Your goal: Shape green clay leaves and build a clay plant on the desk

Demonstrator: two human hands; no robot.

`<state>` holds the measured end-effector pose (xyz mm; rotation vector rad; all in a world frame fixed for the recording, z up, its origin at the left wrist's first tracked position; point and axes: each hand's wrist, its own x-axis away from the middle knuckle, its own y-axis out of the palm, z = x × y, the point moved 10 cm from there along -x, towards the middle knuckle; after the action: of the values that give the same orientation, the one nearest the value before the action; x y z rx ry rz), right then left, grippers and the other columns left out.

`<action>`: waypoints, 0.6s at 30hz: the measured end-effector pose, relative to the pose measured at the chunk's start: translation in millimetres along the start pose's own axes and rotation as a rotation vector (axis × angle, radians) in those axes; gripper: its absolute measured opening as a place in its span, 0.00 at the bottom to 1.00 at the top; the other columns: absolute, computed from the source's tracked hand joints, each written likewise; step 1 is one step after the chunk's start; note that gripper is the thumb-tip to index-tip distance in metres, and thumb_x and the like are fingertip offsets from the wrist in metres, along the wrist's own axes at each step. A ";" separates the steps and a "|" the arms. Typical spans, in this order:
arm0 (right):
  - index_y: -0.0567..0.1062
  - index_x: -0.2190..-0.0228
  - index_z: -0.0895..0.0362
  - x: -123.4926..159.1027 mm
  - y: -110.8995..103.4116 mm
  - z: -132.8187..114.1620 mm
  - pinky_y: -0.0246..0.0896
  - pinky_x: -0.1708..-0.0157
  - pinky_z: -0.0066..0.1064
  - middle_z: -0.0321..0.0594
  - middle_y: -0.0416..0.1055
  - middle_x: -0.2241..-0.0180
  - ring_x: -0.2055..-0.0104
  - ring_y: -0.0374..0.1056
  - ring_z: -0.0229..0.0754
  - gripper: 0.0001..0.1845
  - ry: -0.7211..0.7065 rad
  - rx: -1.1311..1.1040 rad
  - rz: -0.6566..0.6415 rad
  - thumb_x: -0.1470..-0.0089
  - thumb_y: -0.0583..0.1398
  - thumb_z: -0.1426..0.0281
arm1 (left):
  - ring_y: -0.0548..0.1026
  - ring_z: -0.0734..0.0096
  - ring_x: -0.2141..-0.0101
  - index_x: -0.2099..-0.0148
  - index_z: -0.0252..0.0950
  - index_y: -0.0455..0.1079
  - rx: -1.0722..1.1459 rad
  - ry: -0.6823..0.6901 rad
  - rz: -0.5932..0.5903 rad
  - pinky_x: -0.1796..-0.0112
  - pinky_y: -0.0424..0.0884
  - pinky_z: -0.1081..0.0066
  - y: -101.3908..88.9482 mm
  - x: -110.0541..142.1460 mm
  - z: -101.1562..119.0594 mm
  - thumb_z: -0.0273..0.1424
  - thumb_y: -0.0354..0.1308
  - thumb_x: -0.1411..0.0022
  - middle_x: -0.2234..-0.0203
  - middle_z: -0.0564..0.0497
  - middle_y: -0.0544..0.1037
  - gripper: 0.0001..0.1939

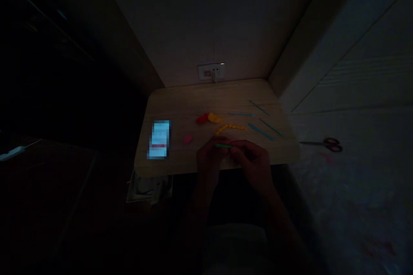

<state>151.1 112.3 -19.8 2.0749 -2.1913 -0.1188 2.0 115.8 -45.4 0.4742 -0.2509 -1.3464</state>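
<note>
My left hand [208, 154] and my right hand [251, 159] meet over the table's near edge, fingers closed around a small green strip of what looks like modelling clay [223, 146]. Just beyond them lies a bumpy yellow clay strand [229, 126], curved at its left end. Farther back, a red clay lump [202, 118] touches an orange-yellow one [214, 118]. A pink clay lump [187, 139] sits to the left of my hands. On the right are several thin blue modelling tools, one of them a wider blue blade [260, 131]. Darkness hides much of my fingers.
A lit phone [159, 139] lies at the left of the small wooden table [180, 99]. Behind is a wall socket [211, 71] with a plug. Scissors [324, 144] rest on a pale surface to the right. Below the table's left side is an open box [132, 197].
</note>
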 end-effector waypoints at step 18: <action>0.83 0.72 0.54 -1.3 0.8 4.2 0.63 0.78 0.28 0.36 0.77 0.78 0.78 0.67 0.37 0.12 0.021 -0.008 -0.026 0.47 0.71 0.58 | 0.81 0.66 0.63 0.61 0.40 0.85 0.033 -0.041 -0.056 0.60 0.77 0.69 3.0 -2.3 1.3 0.44 0.78 0.47 0.63 0.47 0.85 0.16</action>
<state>149.8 113.5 -23.9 2.0915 -2.1490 -0.1075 3.6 118.2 -42.6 0.4847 -0.2962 -1.4091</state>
